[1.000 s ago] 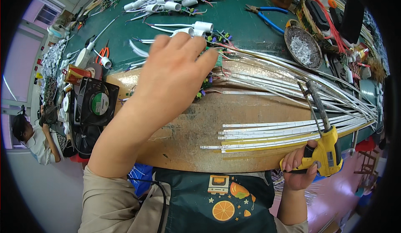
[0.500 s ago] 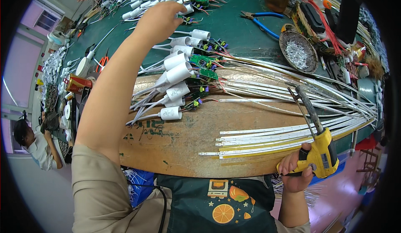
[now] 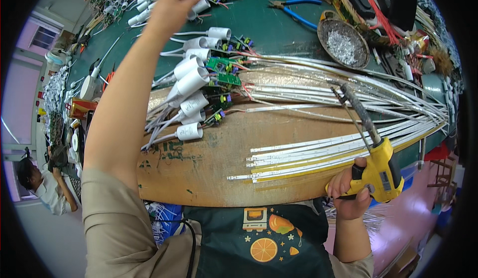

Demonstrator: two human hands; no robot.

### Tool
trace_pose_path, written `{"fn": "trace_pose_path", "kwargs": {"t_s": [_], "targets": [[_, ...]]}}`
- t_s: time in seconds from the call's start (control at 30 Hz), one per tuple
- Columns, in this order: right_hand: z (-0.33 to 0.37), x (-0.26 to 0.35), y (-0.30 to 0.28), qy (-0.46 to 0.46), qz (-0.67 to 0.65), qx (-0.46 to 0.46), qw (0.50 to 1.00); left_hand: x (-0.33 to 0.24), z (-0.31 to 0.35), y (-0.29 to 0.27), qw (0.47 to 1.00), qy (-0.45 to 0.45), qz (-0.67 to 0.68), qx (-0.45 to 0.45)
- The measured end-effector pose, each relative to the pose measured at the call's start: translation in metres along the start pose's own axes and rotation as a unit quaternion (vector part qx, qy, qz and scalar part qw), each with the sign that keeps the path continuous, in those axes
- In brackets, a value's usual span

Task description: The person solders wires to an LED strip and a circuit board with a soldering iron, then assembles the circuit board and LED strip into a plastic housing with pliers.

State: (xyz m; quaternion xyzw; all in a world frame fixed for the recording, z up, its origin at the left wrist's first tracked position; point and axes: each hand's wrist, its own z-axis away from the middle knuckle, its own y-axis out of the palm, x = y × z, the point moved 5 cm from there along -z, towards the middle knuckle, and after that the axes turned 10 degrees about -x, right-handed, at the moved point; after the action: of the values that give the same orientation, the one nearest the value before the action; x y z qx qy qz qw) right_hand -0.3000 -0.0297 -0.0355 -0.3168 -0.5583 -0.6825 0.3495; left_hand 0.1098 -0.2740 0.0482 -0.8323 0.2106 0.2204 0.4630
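My left hand [image 3: 172, 11] reaches to the back, over a pile of white cylindrical housings. Its fingers are closed at a white cylindrical housing [image 3: 199, 7]; the grip is partly hidden by the hand. My right hand [image 3: 351, 188] is wrapped round the handle of a yellow and black soldering gun [image 3: 382, 171], its long metal tip pointing up and away. Beyond that tip run white LED strips [image 3: 308, 96], wired to small green circuit boards [image 3: 224, 71] and more white housings [image 3: 186, 83]. In front lies a row of loose LED strips [image 3: 298, 156].
A brown board [image 3: 199, 178] lies on the green table [image 3: 274, 29]. Blue-handled pliers [image 3: 298, 14] and a bowl of silvery scraps [image 3: 343, 49] stand at the back right. Orange-handled pliers [image 3: 108, 78] and a red-gold tin [image 3: 79, 108] are at left. Another person [image 3: 47, 183] sits far left.
The view has shifted, so the tabletop appears further left and slightly higher. My left hand stays by the back pile, its fingers now over a housing. My right hand still holds the soldering gun.
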Motion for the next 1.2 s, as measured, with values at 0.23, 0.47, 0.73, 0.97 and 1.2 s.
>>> {"fn": "trace_pose_path", "kwargs": {"t_s": [0.23,0.47,0.73,0.97,1.2], "targets": [[-0.001,0.0,0.002,-0.057,0.033,0.042,0.997,-0.055,0.038,-0.134,0.863,0.037,0.456,-0.215],[-0.002,-0.004,0.002,-0.055,0.034,0.046,0.997,-0.146,0.174,-0.12,0.963,0.231,0.11,-0.081],[0.0,0.0,0.005,-0.05,0.041,0.07,0.995,-0.13,0.25,-0.022,0.955,0.264,-0.051,0.123],[0.002,-0.001,0.003,-0.044,0.066,0.061,0.995,-0.128,0.254,-0.017,0.957,0.256,-0.099,0.096],[0.007,0.002,0.004,0.015,0.085,0.022,0.996,-0.128,0.254,-0.019,0.956,0.277,-0.072,0.063]]}}
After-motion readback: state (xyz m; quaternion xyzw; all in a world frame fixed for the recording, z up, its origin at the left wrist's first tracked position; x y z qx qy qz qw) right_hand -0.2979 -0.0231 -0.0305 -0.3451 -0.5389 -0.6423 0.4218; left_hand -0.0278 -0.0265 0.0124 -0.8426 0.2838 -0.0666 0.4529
